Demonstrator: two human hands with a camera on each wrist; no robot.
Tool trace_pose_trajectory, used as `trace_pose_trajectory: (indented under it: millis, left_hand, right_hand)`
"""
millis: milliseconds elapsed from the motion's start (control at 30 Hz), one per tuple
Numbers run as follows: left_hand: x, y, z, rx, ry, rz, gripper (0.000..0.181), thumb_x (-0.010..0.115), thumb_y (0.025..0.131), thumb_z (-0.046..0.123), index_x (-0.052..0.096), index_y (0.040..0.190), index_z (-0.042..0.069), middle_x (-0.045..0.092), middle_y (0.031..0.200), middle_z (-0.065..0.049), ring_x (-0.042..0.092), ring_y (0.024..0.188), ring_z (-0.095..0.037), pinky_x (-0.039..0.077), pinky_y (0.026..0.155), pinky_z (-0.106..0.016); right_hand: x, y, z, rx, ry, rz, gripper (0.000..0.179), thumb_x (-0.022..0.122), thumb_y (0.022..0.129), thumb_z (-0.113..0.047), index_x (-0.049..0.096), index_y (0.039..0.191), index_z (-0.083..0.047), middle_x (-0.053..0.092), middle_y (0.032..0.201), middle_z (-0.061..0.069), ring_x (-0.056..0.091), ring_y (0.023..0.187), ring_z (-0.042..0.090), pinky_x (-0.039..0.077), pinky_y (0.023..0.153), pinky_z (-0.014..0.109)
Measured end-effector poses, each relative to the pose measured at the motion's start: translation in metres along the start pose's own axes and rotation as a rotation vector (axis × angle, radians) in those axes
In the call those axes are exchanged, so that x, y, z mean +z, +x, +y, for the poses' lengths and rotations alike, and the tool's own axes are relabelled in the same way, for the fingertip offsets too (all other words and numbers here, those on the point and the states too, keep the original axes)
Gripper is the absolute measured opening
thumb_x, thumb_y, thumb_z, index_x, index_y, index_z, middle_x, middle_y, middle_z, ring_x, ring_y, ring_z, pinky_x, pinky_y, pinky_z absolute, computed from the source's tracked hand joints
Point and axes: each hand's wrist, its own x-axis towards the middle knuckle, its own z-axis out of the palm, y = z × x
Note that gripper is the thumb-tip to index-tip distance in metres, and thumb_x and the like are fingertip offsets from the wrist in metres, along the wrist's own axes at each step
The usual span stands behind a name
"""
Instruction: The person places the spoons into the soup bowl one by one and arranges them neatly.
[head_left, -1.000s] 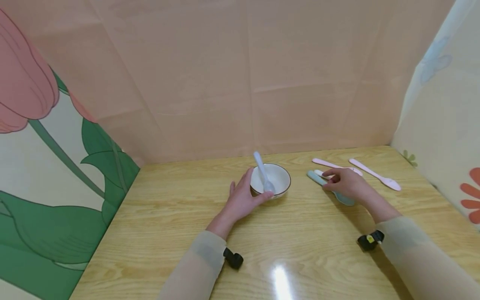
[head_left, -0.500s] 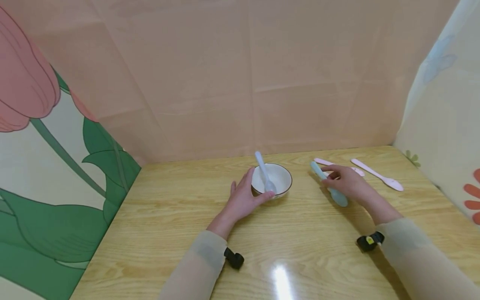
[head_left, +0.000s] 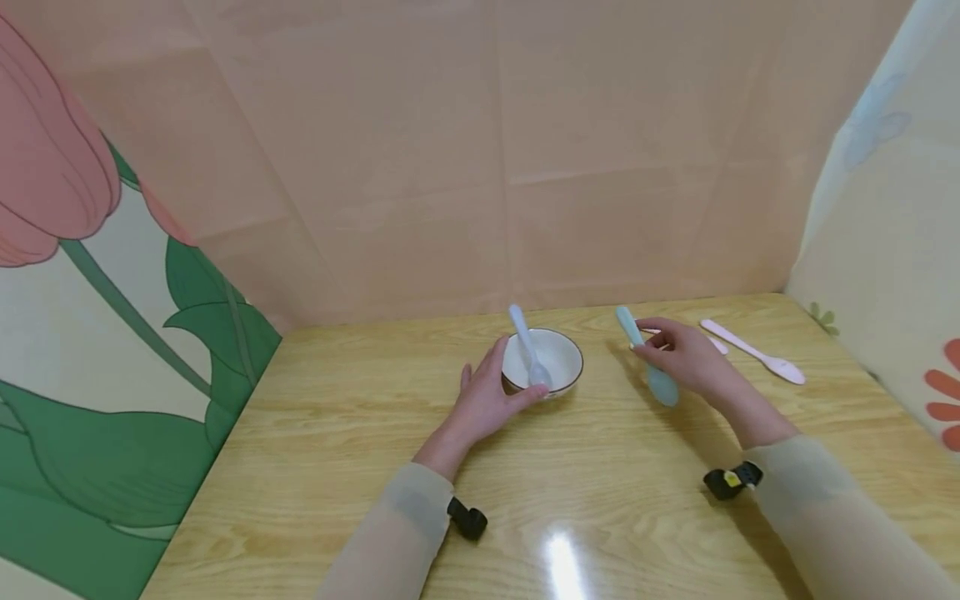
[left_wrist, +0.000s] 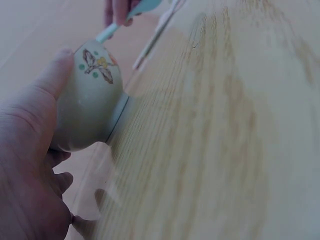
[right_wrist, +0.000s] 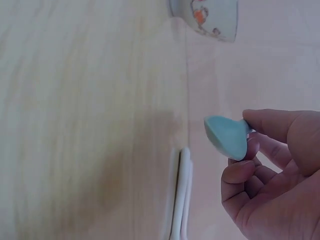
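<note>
My left hand holds the white bowl from its left side, thumb at the near rim and fingers round the far side. In the left wrist view the bowl's flower-patterned outside shows. A pale lavender spoon leans in the bowl, its handle sticking out over the far rim. To the right, my right hand pinches a mint-green spoon by the handle, bowl end pointing down toward me. In the right wrist view this spoon's head is above the table, between thumb and fingers.
A pink spoon lies on the wooden table at the right. Another pink spoon is mostly hidden behind my right hand. Slim utensil handles lie together in the right wrist view. A pink backdrop rises behind the table.
My right hand has lifted the mint-green spoon off the table and shifted slightly left, with the spoon tilting more upright. The left hand and the bowl have stayed put.
</note>
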Motion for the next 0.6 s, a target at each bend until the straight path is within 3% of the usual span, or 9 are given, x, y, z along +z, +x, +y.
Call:
trace_pose_trajectory:
  millis: [600]
  left_hand:
    - [0.002,0.001,-0.001,-0.016,0.010,0.001,0.104,0.078,0.095,0.068,0.028,0.174,0.023,0.046,0.170,-0.001,0.037,0.161,-0.021,0.004,0.130,-0.069]
  right_hand:
    - [0.009,0.013,-0.034,-0.013,0.155,0.063,0.061,0.070,0.112,-0.033,0.051,0.163,-0.007,0.071,0.122,0.018,0.066,0.100,0.025,0.054,0.077,0.027]
